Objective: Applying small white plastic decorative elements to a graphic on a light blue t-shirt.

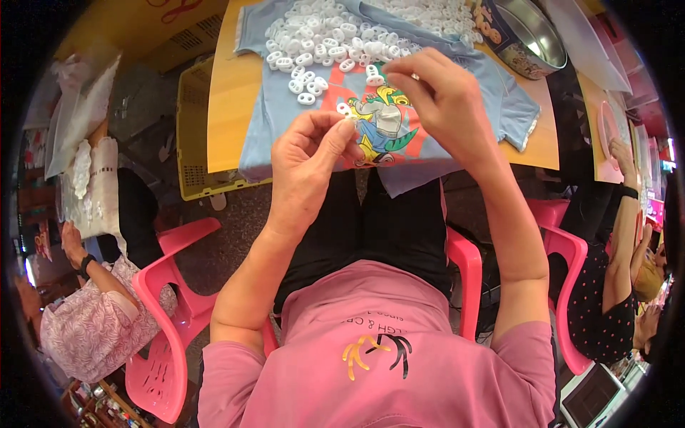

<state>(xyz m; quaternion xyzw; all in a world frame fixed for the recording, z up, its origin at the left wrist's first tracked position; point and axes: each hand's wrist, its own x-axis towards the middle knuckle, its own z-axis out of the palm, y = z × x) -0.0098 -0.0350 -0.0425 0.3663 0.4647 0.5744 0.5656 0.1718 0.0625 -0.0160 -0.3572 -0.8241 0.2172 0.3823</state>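
A heap of small white oval plastic pieces with two holes [321,36] lies on a light-blue T-shirt with a cartoon print [267,107] spread over the table. Above the print, my left hand [307,157] pinches one white two-hole plastic piece [344,109] between thumb and fingers. My right hand [446,96] is raised over the shirt to the right, thumb and fingertips closed. A tiny white part [415,75] shows at those fingertips; its shape is too small to make out. Several loose pieces [305,98] lie apart from the heap, near my left hand.
A round metal tin [531,39] stands at the table's far right. Beside the wooden table [222,135], a yellow plastic crate [196,157] sits on the left. Pink chairs [160,364] flank me. One person [107,314] sits at left, another [603,299] at right.
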